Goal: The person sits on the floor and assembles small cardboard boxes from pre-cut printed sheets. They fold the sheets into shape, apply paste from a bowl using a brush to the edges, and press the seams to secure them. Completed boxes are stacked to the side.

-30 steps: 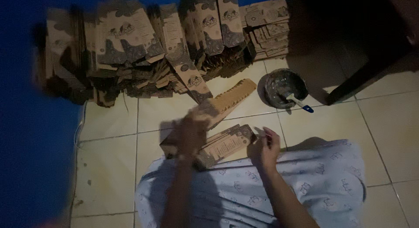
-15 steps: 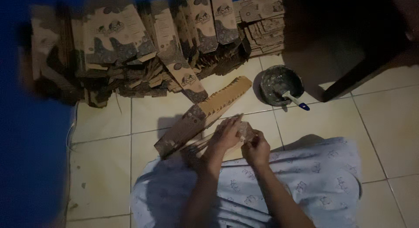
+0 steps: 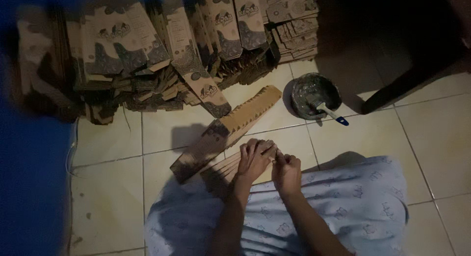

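I sit on a tiled floor with light patterned cloth (image 3: 343,207) over my lap. My left hand (image 3: 252,160) lies spread, fingers down, on a fanned stack of flat brown cardboard pieces (image 3: 223,170) in front of my knees. My right hand (image 3: 287,170) sits just right of it, fingers curled at the stack's right end, pinching the edge of the top piece. A longer row of overlapped flat cardboard cartons (image 3: 225,131) lies diagonally on the floor just beyond the stack.
Heaps of printed flat cartons (image 3: 162,55) lean against the blue wall (image 3: 29,177) at the back. A small round bowl (image 3: 314,94) with a blue-handled brush (image 3: 333,115) stands at the right. A dark furniture leg (image 3: 407,84) crosses the far right.
My left hand came off the long carton row and moved right onto the fanned stack. Both hands now meet at its right end.
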